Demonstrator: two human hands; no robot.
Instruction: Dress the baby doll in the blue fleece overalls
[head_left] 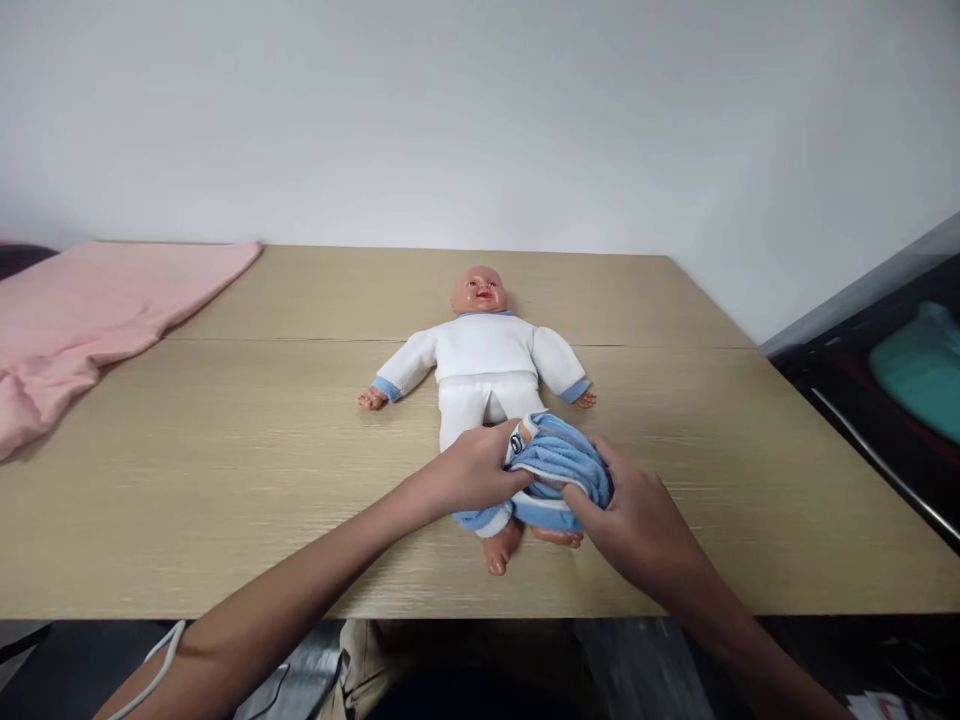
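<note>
A baby doll [484, 365] in a white top and white trousers lies on its back on the wooden table [225, 440], head away from me. A bunched blue garment [559, 462] with white trim sits over the doll's lower legs, and bare feet stick out below it. My left hand [472, 468] grips the garment's left edge, fingers curled round it. My right hand [634, 520] holds its right and lower edge in a pinch.
A pink cloth [97, 310] lies spread over the table's far left corner. At the right, beside the table, a dark bin [862, 370] holds a teal item [922, 370]. A white wall stands behind. A white cable [157, 670] hangs by my left arm.
</note>
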